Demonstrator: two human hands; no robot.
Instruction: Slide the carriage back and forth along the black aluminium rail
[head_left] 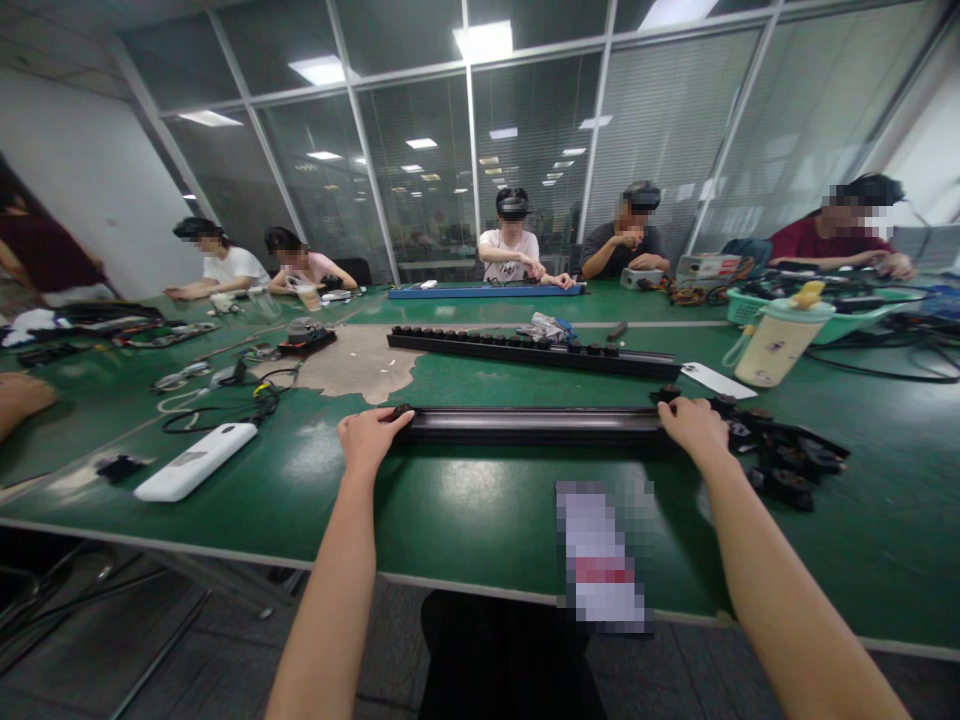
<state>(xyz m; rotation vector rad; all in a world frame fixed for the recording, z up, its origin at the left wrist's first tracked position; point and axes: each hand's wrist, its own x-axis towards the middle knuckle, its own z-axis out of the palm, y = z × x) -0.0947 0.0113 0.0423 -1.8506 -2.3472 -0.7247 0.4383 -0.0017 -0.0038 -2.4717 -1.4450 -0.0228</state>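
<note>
Near rail held at both ends, most of its length bare

The near rail [532, 424] lies lengthwise across the green surface [465, 530], directly in front of the person, in both hands. The left grip [366, 436] is closed around its left end, thumb and fingertips at a small dark piece [405, 411] there. The right grip [696, 430] is closed around the right end; a dark block [665, 394] shows just beyond its fingers, though whether that block is seated on the rail or only beside it cannot be told.

Judging progress by how things lie, the far rail [649, 364] looks much further along: a row of black pieces [480, 339] lines it from the left end past the middle, leaving a bare stretch toward the right end. The near rail, by contrast, shows a smooth, unfilled length between the two hands, so work on it seems either barely begun or largely cleared; this one view cannot settle which.

Loose black pieces [795, 462] are heaped on the surface just right of the right grip, unattached to either rail. Pieces thus lie both mounted and apart, and the work appears unfinished.
</note>
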